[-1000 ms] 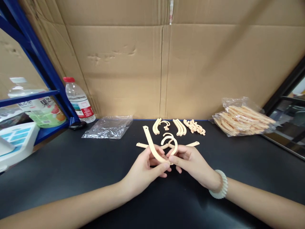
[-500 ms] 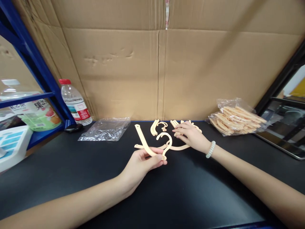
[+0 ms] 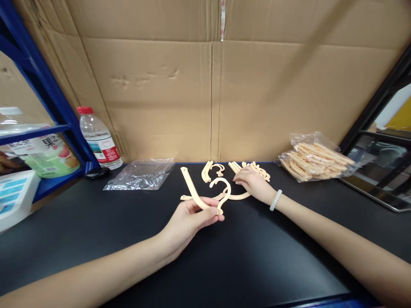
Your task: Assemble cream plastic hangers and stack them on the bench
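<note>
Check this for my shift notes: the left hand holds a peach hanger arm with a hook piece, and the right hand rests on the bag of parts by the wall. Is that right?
Not quite. In the head view the right hand is on the loose curved pieces laid out on the black table, well apart from the bag of parts. The left hand does hold the hanger arm with its hook piece.
</note>
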The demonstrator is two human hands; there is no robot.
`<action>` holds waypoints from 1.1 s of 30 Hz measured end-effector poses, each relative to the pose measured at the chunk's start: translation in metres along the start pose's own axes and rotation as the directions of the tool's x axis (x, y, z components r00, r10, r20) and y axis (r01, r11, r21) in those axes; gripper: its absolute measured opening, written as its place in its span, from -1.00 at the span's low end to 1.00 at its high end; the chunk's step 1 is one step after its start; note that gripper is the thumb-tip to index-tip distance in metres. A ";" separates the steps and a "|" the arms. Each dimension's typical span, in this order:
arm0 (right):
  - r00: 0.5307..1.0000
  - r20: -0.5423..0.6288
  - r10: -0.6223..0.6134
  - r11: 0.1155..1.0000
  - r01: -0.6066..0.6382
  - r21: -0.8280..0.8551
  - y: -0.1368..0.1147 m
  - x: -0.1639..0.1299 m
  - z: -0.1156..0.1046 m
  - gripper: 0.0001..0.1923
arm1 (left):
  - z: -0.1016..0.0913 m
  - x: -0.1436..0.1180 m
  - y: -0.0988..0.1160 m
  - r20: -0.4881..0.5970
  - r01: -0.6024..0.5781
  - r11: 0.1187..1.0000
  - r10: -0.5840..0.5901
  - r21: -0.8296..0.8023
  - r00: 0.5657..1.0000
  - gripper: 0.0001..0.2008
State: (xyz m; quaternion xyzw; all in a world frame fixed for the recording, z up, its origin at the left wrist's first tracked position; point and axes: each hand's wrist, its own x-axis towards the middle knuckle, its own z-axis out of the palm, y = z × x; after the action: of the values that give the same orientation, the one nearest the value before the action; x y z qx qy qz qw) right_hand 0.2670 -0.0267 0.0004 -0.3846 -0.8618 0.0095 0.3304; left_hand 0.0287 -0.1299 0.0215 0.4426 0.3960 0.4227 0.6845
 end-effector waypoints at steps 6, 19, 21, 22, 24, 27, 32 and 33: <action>0.951 -0.252 0.181 0.978 -0.147 0.148 -0.006 -0.002 -0.006 -0.79 | -0.002 0.001 0.001 0.024 0.007 1.000 -0.006 -0.014 1.000 -0.84; 0.758 0.046 0.651 0.146 -0.185 0.972 -0.075 -0.020 -0.029 -0.74 | -0.002 0.001 0.001 0.012 0.015 0.999 -0.014 -0.045 1.000 -0.79; 0.726 0.090 0.681 0.104 -0.218 0.971 -0.077 -0.022 -0.026 -0.74 | -0.003 0.002 0.001 0.012 0.006 0.999 -0.005 -0.050 1.000 -0.77; 0.712 0.100 0.695 0.094 -0.228 0.969 -0.077 -0.023 -0.025 -0.74 | -0.003 0.002 0.001 0.014 0.001 0.999 0.000 -0.048 1.000 -0.76; 0.693 0.116 0.712 0.071 -0.235 0.969 -0.078 -0.025 -0.024 -0.68 | -0.004 0.002 -0.001 0.022 -0.005 0.999 0.006 -0.037 1.000 -0.74; 0.725 0.193 0.661 0.003 -0.260 0.966 -0.082 -0.028 -0.022 -0.57 | -0.004 0.002 -0.002 0.043 -0.022 0.999 0.023 -0.025 0.999 -0.75; 0.812 0.371 0.450 -0.078 -0.379 0.922 -0.093 -0.033 -0.016 -0.72 | -0.004 0.003 -0.003 0.090 -0.073 0.997 0.073 -0.004 0.993 -0.76; 0.819 0.386 0.425 -0.065 -0.397 0.915 -0.095 -0.034 -0.015 -0.75 | -0.004 0.003 -0.003 0.097 -0.083 0.997 0.083 0.001 0.992 -0.76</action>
State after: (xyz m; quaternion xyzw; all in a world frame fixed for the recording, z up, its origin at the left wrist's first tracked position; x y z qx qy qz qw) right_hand 0.2295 -0.1200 0.0186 -0.3024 -0.4637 0.6751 0.4876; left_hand 0.0266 -0.1268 0.0170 0.4805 0.3448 0.4277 0.6836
